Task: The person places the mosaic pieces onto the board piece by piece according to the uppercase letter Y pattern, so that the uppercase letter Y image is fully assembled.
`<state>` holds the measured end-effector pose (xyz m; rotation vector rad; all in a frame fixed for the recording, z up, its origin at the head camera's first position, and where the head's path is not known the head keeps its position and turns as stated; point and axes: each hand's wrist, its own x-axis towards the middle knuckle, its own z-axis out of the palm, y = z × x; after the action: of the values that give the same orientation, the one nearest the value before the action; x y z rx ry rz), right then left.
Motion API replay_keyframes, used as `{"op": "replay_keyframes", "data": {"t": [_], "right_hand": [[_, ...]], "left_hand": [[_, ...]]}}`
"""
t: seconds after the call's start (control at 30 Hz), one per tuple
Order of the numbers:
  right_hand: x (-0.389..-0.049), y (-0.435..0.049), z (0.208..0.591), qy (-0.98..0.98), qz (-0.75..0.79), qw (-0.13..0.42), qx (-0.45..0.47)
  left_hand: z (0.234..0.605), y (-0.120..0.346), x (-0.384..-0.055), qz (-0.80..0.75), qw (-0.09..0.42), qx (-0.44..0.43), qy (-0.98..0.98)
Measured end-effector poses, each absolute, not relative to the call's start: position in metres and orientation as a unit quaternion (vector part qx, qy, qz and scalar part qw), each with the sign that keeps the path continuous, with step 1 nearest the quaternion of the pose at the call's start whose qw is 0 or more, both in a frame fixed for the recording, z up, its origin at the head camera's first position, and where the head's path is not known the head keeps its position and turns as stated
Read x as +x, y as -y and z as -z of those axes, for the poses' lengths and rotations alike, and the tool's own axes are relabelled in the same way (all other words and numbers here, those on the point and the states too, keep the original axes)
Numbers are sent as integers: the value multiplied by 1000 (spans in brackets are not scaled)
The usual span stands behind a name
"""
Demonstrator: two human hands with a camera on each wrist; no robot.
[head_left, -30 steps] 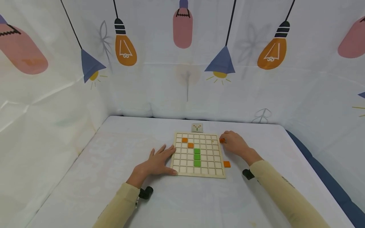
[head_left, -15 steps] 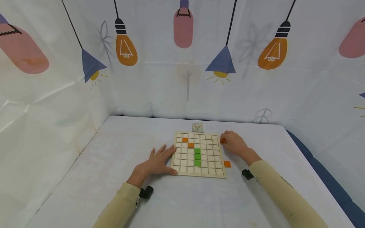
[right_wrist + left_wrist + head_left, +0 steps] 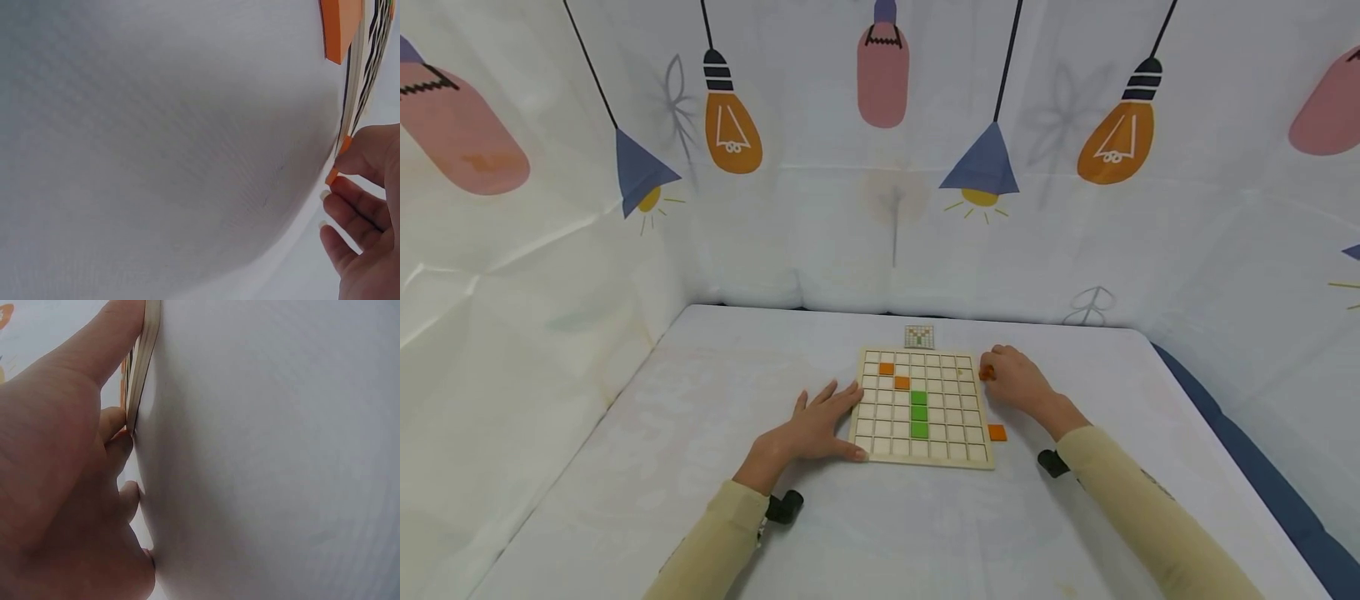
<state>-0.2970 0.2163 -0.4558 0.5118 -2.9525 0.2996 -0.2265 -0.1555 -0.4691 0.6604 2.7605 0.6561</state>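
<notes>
A pale wooden grid board [image 3: 955, 429] lies flat on the table. Its squares hold two orange tiles [image 3: 886, 368] set diagonally and a column of three green tiles [image 3: 919, 413]. My left hand [image 3: 808, 433] rests spread at the board's left edge, thumb on the near corner; in the left wrist view its fingers touch the board's side [image 3: 142, 369]. Beyond the board's right edge, my right hand [image 3: 1017, 379] pinches an orange tile [image 3: 331, 177] between thumb and fingers, low over the table. Another orange tile [image 3: 997, 432] lies against the right edge, nearer to me.
A small card [image 3: 919, 337] with a printed grid pattern lies just behind the board. White cloth covers the table [image 3: 730, 367]. A white curtain [image 3: 820, 217] printed with lamps and bulbs hangs at the back and sides.
Almost nothing differs. The right hand and the orange tile in its fingers shift very slightly; the left hand, the board and the tiles on it stay put.
</notes>
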Motion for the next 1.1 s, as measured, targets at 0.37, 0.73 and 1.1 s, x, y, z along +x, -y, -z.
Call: {"op": "replay_keyframes", "data": {"t": [0.37,0.73,1.1], "right_hand": [[-295,-216,453,969,-112,82,202],[-288,-205,452,965,-139,56,215],[-287,-197,456,955,-154,66,245]], "left_hand": [[469,155,-226,-222,115,228,-941],[470,156,-227,-226,115,228,-940],[470,155,-226,-225,115,229,-940]]}}
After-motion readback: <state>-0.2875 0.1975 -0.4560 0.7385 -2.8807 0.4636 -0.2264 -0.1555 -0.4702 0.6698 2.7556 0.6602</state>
